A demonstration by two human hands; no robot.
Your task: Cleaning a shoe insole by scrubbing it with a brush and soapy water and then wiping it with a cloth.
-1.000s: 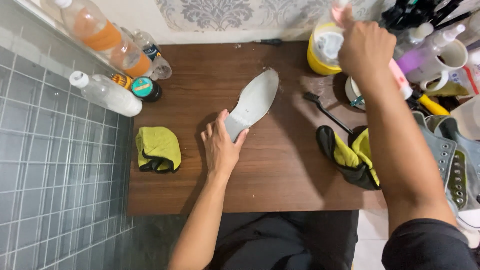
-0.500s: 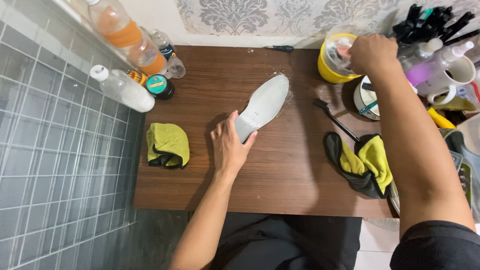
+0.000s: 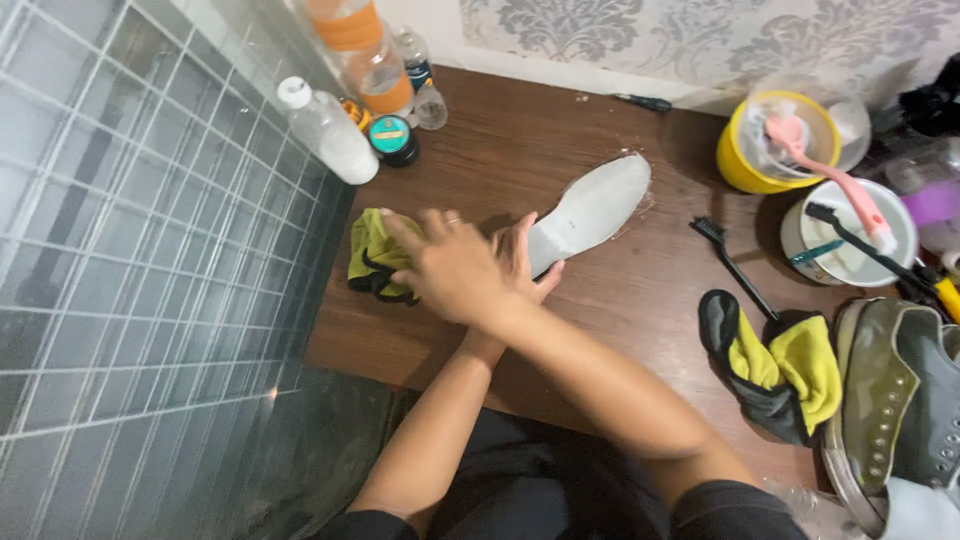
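Head view, only one: person's right hand (image 3: 455, 268) crosses over the left, fingers spread flat, reaching onto the yellow cloth (image 3: 372, 256) at the table's left edge; fingertips lie on it, nothing clenched, can't tell if any fabric is pinched. Left hand (image 3: 525, 262) mostly hidden under the right wrist, only fingers show, pressing flat on the heel end of the grey insole (image 3: 592, 210); grip looks like an open press, not a clasp, thumb side hidden. Insole lies diagonal mid-table, toe end pointing up-right, toward the yellow bowl (image 3: 738, 165). Brown table (image 3: 520, 130) partly cut off at the bottom by the arms. Back left: clear bottle with white cap (image 3: 326, 130) lying tilted, small round dark tin (image 3: 392, 139) just beside it, orange-liquid bottle (image 3: 365, 50) cut off at top. Right: pink brush (image 3: 828, 172) bridging the yellow bowl and a white tub (image 3: 850, 250), black brush (image 3: 735, 262) flat on the table, second yellow-and-dark cloth (image 3: 785, 370) bunched up touching an olive sneaker (image 3: 895, 400), which is cut off at the frame's edge. Stuff at the far right corner is too blurred to name. Grey tiled wall (image 3: 120, 250) on the left.
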